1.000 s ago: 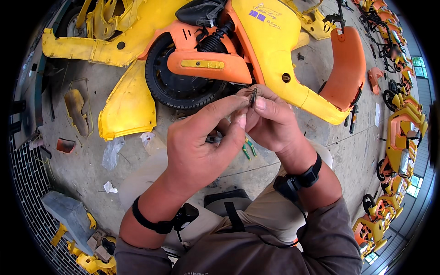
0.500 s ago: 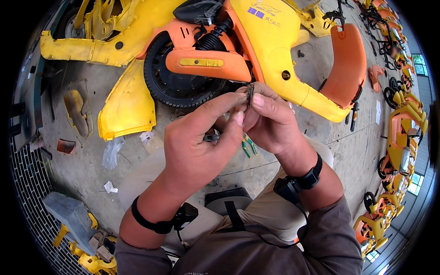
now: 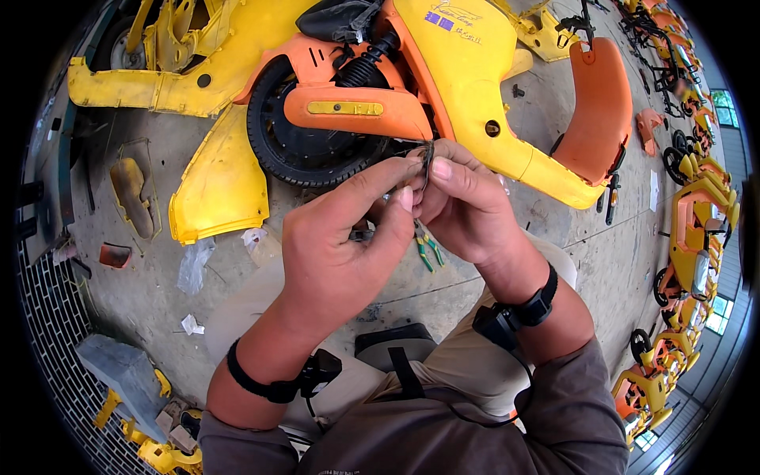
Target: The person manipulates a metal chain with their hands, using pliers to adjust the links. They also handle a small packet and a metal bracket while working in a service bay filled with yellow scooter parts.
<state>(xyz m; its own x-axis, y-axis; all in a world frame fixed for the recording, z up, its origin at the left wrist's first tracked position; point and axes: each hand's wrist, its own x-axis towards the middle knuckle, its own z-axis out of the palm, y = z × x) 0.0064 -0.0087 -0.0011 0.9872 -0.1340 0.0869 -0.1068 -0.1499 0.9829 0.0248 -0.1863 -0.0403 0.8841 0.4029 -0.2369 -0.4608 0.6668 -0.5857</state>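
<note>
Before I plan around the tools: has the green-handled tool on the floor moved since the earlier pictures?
No: judged against the yellow panel lying on the floor, the green-handled tool shows no clear shift in any direction.

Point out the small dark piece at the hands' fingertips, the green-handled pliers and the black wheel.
Small dark piece (image 3: 428, 161): head view, on its visible middle.
Green-handled pliers (image 3: 424, 253): head view, on the handle nearer the picture's left.
Black wheel (image 3: 305, 155): head view, on its dark hub, inside the tyre.

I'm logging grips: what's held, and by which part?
A thin dark piece, pinched by left hand and right hand; which part they grip cannot be told.
</note>
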